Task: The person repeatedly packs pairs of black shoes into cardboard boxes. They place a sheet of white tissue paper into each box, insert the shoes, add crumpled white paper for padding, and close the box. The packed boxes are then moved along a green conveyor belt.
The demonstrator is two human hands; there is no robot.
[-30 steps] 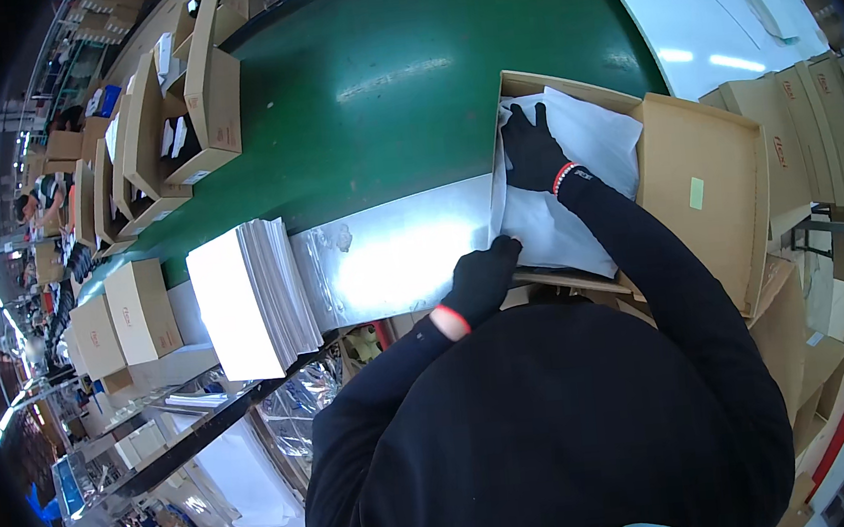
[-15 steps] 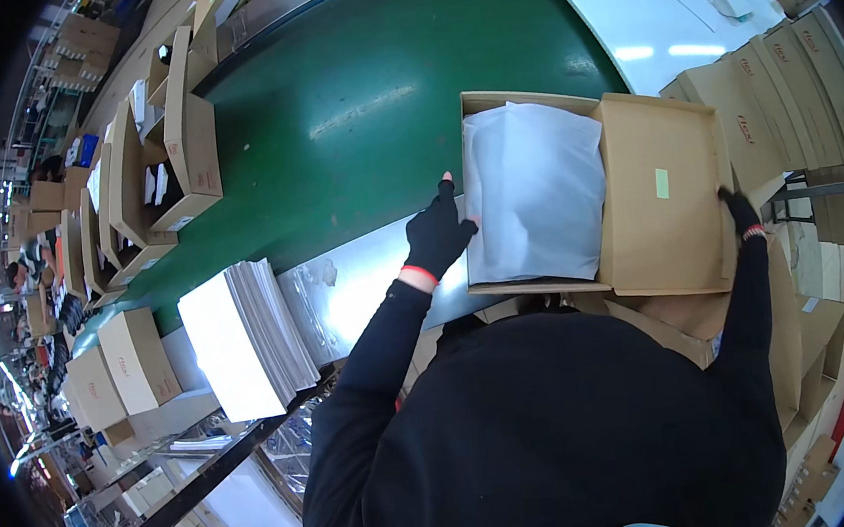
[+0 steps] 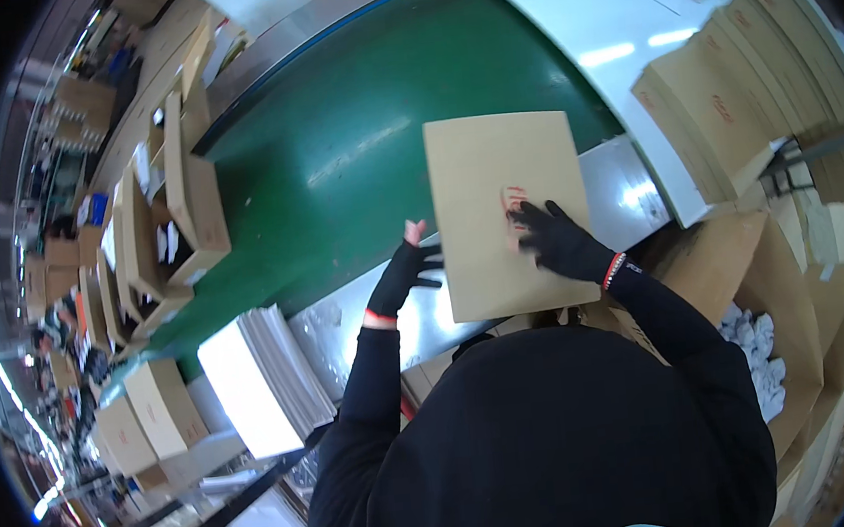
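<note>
A flat brown cardboard box (image 3: 479, 163) with red print lies before me, its lid down. It rests partly on the green belt (image 3: 329, 121) and partly on the metal edge (image 3: 619, 181) nearer me. My right hand (image 3: 559, 241), in a black glove, lies on the lid with its fingers spread. Just off the box's left side is my left hand (image 3: 409, 273), also gloved, fingers apart and with nothing in it; bare fingertips show at its thumb and forefinger side. The lid hides whatever is inside.
A stack of white sheets (image 3: 263, 378) stands at the left. Open cartons (image 3: 197, 198) line the belt's far left, and closed boxes (image 3: 164, 407) sit nearer. More cartons (image 3: 705, 108) stand at the right. A large open carton (image 3: 794, 331) holds crumpled white paper (image 3: 756, 355).
The box's lid has swung over from the right and now covers the white wrapping. My right hand came across with it onto the top; my left hand moved slightly away from the side.
</note>
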